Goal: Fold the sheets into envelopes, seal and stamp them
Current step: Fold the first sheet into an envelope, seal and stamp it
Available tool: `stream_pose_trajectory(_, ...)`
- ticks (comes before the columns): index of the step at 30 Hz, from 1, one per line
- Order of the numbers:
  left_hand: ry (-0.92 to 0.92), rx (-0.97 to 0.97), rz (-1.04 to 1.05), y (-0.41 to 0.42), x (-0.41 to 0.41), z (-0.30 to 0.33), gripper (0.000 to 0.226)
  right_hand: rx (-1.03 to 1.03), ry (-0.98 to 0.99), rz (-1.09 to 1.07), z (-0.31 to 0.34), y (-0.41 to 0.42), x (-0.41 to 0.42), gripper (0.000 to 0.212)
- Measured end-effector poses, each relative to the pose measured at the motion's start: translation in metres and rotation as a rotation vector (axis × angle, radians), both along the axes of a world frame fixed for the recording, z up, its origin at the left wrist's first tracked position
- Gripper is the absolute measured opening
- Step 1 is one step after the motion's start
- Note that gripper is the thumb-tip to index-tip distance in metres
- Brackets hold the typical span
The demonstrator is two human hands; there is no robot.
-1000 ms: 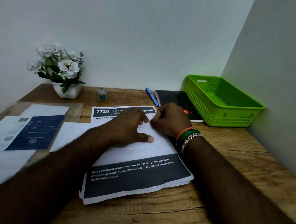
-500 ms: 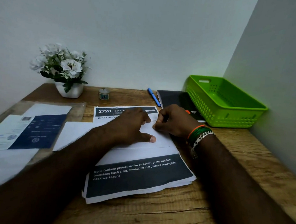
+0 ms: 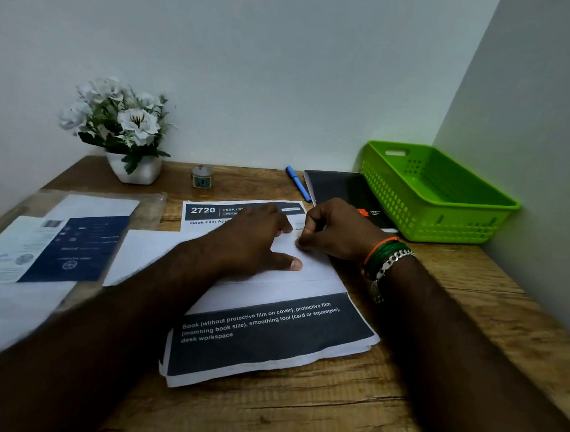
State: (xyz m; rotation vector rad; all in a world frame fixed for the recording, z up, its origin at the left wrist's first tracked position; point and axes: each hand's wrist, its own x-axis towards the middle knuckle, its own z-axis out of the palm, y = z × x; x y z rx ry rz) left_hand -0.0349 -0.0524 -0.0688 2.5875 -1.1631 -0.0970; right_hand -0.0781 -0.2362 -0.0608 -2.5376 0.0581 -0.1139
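Wooden desk bearing a printed stack, with two hands working a white sheet.
Printed stack is lying mid-desk; white sheet is resting on it. Left hand is pressing the sheet with flat fingers, while right hand is pinching its far edge with curled fingertips.

We cannot read the printed sheet's header fully: the left hand covers the text after "Book Film Ap". The white envelope is partly under both hands; what the right hand's curled fingertips pinch is hidden. The plastic sleeve of papers is blurred and cut by the left edge. The small jar's label is too small to read.
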Motion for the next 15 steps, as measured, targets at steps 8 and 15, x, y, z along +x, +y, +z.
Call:
stream_pose_trajectory(8, -0.015, 0.037, -0.015, 0.0, 0.002, -0.002, 0.07, 0.193, -0.052, -0.079, 0.003, -0.013, -0.002, 0.012)
stream_pose_trajectory(15, -0.031, 0.07, -0.02, -0.001, 0.003, -0.002, 0.07, 0.027, -0.06, 0.002, 0.001, -0.001, -0.004, 0.01)
